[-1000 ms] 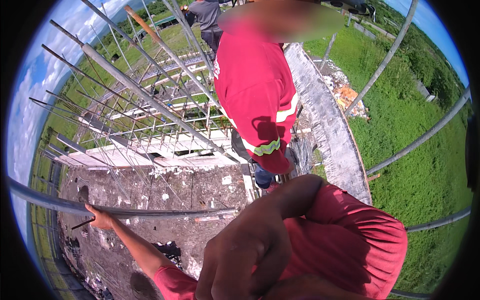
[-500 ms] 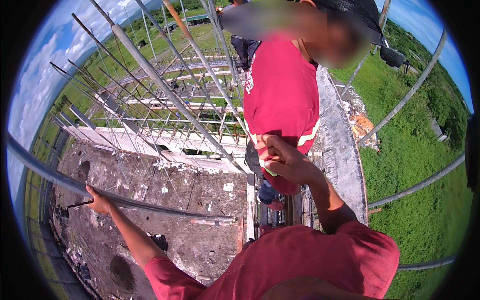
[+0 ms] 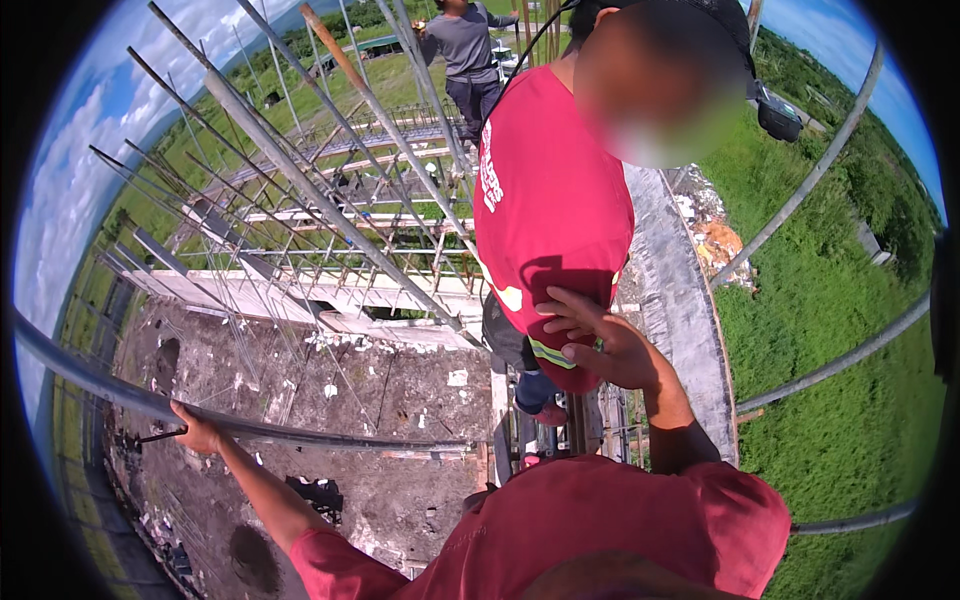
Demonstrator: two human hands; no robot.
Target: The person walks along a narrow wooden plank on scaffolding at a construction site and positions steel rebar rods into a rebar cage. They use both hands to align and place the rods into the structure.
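My left hand (image 3: 200, 431) is closed round a long grey metal pipe (image 3: 320, 438) at the left, with the thumb over its top. A thin dark rod (image 3: 160, 436) sticks out from the same hand; its kind cannot be told. My right hand (image 3: 618, 348) is raised in front of me with fingers apart and nothing in it. It is nearest to a co-worker (image 3: 555, 190) in a red shirt with reflective bands, and its shadow falls on that shirt. Whether the fingertips touch the cloth cannot be told.
Upright and slanting scaffold poles (image 3: 300, 180) crowd the left. A rough concrete ledge (image 3: 680, 290) runs along the right, with grass below. Debris litters the ground (image 3: 400, 400) at lower left. Another person (image 3: 465, 60) in grey stands farther off. Curved-looking pipes (image 3: 840, 360) cross at right.
My right hand has shifted slightly right and down, its fingers more spread. The co-worker in red has turned and leaned; the person in grey shows more fully. My left hand stays on the pipe.
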